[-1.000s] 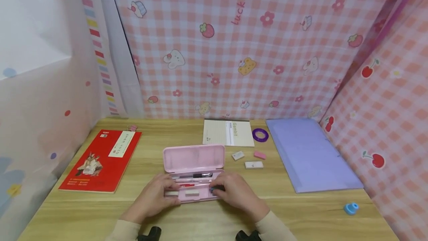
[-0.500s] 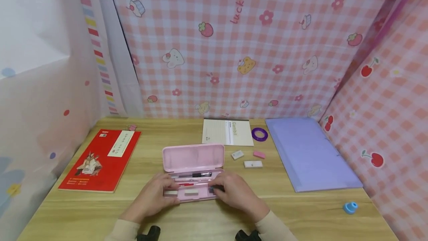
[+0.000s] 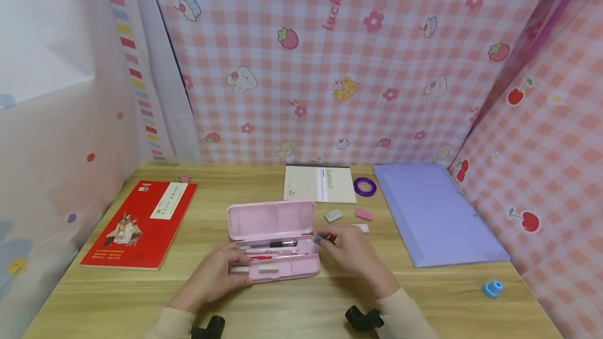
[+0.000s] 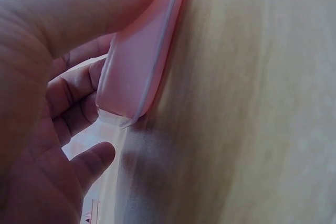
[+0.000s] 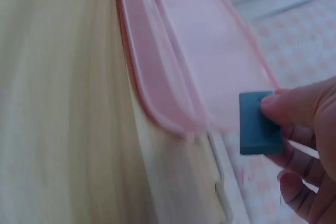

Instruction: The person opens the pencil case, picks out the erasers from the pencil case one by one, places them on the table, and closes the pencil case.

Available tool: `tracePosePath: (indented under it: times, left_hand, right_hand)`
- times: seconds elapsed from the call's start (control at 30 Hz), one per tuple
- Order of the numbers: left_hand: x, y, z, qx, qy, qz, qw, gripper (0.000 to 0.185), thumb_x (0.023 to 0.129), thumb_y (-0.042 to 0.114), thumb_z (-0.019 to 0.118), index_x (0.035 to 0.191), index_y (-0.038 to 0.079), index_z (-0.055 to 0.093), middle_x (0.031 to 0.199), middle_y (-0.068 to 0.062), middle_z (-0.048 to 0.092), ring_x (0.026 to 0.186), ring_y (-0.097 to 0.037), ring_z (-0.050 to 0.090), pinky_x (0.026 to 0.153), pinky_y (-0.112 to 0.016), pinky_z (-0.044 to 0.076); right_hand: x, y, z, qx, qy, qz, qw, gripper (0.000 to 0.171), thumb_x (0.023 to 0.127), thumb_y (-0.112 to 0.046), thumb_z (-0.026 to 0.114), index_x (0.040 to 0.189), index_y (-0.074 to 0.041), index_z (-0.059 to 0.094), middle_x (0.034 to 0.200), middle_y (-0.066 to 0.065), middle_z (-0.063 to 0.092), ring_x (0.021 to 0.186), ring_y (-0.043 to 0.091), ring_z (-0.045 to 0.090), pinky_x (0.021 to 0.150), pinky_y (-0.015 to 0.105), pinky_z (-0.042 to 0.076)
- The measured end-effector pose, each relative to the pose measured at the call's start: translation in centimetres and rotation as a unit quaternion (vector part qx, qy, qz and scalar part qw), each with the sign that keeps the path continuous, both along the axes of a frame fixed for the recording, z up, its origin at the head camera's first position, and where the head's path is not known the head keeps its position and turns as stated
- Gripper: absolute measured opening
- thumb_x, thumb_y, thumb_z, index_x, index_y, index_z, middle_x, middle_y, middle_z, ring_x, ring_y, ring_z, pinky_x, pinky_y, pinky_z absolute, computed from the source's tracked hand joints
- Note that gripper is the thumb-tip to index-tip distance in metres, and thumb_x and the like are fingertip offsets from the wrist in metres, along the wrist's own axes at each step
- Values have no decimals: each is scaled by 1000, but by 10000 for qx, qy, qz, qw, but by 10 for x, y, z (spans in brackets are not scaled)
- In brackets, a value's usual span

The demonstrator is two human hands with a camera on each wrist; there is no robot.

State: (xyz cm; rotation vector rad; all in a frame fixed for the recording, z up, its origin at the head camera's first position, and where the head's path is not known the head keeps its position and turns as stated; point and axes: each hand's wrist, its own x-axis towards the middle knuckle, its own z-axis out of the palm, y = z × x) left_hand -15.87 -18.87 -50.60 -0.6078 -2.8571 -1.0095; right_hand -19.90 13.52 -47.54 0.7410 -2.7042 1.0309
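Note:
An open pink pencil case (image 3: 275, 266) lies at the middle of the wooden table, with its lid (image 3: 270, 221) tipped back. Pens and two white erasers lie in its tray. My left hand (image 3: 230, 264) grips the case's left end; in the left wrist view my thumb and fingers curl round the pink case (image 4: 137, 61). My right hand (image 3: 331, 239) hovers just past the case's right end and pinches a small blue-grey eraser (image 3: 320, 239). In the right wrist view the eraser (image 5: 258, 124) sits between my fingertips beside the case (image 5: 157, 93).
A red book (image 3: 138, 224) lies at left and a lilac folder (image 3: 435, 216) at right. Behind the case are a notepad (image 3: 319, 184), a purple tape ring (image 3: 365, 187), a white eraser (image 3: 333, 216) and a pink eraser (image 3: 364, 215). A blue cap (image 3: 492, 289) sits near the front right. Curtains close three sides.
My right hand has come out of the case's right end with the blue-grey eraser and moved up and to the right. My left hand has stayed on the case.

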Motion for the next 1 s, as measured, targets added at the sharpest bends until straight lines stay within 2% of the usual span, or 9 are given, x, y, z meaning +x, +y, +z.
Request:
tracePosePath:
  times: [0.17, 0.4, 0.67, 0.8, 1.0]
  left_hand:
    - [0, 0, 0, -6, 11, -17, 10000, 31, 65, 28, 89, 92, 22, 75, 93, 18, 58, 92, -8, 50, 83, -33, 47]
    - [0, 1, 2, 28, -53, -5, 10000, 30, 65, 29, 88, 91, 23, 75, 93, 18, 58, 92, -8, 50, 83, -34, 47]
    - [1, 0, 1, 4, 18, 41, 10000, 30, 64, 29, 89, 90, 24, 74, 92, 18, 58, 92, -8, 50, 83, -34, 47]
    - [0, 0, 1, 11, 31, 36, 10000, 31, 64, 30, 89, 91, 24, 74, 93, 18, 58, 93, -8, 50, 84, -35, 47]
    - [1, 1, 0, 58, -12, 39, 10000, 31, 64, 28, 89, 91, 23, 74, 94, 18, 58, 94, -8, 50, 85, -34, 47]
  right_hand:
    - [-9, 16, -11, 250, -17, -506, 9984, 17, 82, -11, 76, 99, -14, 75, 89, -8, 70, 75, 4, 61, 68, 24, 52]
    - [-14, 22, -22, 553, 3, -640, 9964, 14, 82, -11, 76, 95, -15, 76, 91, -7, 71, 76, 5, 61, 69, 27, 51]
    - [-14, 23, -26, 1113, 56, -708, 9912, 24, 82, -18, 76, 106, -13, 74, 105, 5, 69, 98, 22, 63, 87, 41, 51]
    - [-14, 23, -27, 1386, 28, -704, 9878, 31, 82, -23, 77, 111, -15, 72, 106, 6, 67, 97, 22, 62, 85, 41, 51]
    - [-12, 22, -26, 1498, -13, -729, 9860, 35, 81, -26, 77, 114, -15, 71, 106, 8, 64, 92, 22, 60, 80, 40, 52]
